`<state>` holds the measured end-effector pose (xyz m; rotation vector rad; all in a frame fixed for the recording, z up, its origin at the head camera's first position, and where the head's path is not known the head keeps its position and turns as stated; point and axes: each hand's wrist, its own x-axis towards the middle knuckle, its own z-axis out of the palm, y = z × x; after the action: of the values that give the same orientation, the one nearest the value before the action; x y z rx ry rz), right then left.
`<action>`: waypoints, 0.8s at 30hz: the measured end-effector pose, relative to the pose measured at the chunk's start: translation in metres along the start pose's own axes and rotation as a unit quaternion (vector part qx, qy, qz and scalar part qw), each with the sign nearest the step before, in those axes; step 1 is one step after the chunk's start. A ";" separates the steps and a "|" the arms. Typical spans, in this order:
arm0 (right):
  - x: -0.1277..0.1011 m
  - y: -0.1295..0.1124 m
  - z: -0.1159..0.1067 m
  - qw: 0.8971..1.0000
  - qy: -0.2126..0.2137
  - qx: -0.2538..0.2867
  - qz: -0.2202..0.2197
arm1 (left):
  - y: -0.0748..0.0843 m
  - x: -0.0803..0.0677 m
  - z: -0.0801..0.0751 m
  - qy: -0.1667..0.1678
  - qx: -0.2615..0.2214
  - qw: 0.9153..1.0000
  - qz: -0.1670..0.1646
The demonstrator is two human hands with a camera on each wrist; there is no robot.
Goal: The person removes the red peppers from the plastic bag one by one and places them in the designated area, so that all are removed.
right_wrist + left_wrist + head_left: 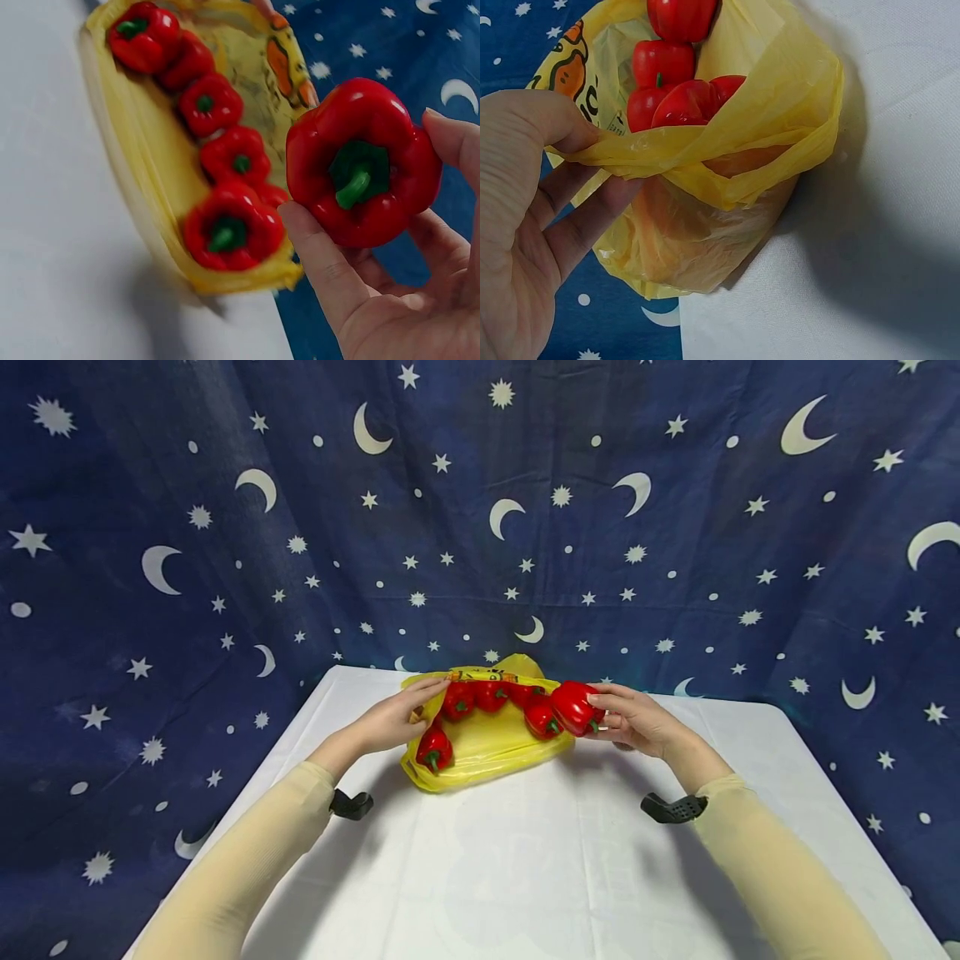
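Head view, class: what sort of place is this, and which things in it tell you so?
Probably a staged recording corner: a dark blue backdrop printed with moons and stars, a white-covered table before it, and a black device at each wrist.

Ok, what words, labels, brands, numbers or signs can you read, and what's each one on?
No text is readable.
Crinkled yellow plastic bag: dark lettering beside orange cartoon print, too partial to read.
Same bag: fine print, too small to read.
Glossy red bell peppers with green stems: no text visible.
Dark blue fabric backdrop: moon-and-star pattern, no text visible.
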<state>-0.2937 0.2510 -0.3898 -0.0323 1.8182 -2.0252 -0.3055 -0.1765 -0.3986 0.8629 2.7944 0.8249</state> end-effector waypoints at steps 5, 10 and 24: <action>-0.009 -0.006 -0.018 1.000 0.028 -0.010 -0.010 | -0.002 -0.001 0.000 -0.002 0.000 1.000 -0.003; -0.016 -0.010 -0.034 0.998 0.049 -0.022 -0.012 | -0.001 -0.002 0.000 -0.005 0.001 1.000 -0.002; -0.034 -0.009 -0.086 0.995 0.095 0.020 -0.010 | 0.000 -0.002 -0.001 -0.001 0.000 1.000 0.010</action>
<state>-0.2904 0.3432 -0.3847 0.1597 1.8958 -2.1426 -0.3042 -0.1779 -0.3977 0.8926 2.7883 0.8278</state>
